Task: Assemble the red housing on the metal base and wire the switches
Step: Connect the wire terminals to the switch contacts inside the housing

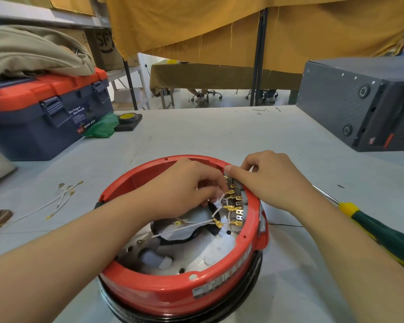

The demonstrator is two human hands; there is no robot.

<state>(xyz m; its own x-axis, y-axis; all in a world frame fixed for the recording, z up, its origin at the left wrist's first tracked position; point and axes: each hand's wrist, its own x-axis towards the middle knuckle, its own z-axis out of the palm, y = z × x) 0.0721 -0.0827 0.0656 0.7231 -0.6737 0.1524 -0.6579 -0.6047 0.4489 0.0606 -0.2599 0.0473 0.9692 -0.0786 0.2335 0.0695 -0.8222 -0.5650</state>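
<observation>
The fingers (216,184) of the left hand (182,185) are curled inside the red housing (173,292), pinching what looks like a white wire (216,212) with a brass connector (230,191) at the row of switches (239,207) on the right inner wall. The right hand (273,178) is bent over the rim there, thumb pressing the top edge, bracing the housing.

The housing sits on the metal base (191,259), at the near middle of the table (219,134).

The risks, as I judge them: the connectors crowd closely, so one could go onto the wrong tab or touch its neighbour. A hard push could bend a tab or tug another wire loose. Spare wires (61,200) lie on the left of the table, a screwdriver (378,231) on the right, near the right forearm, which could knock it.
</observation>
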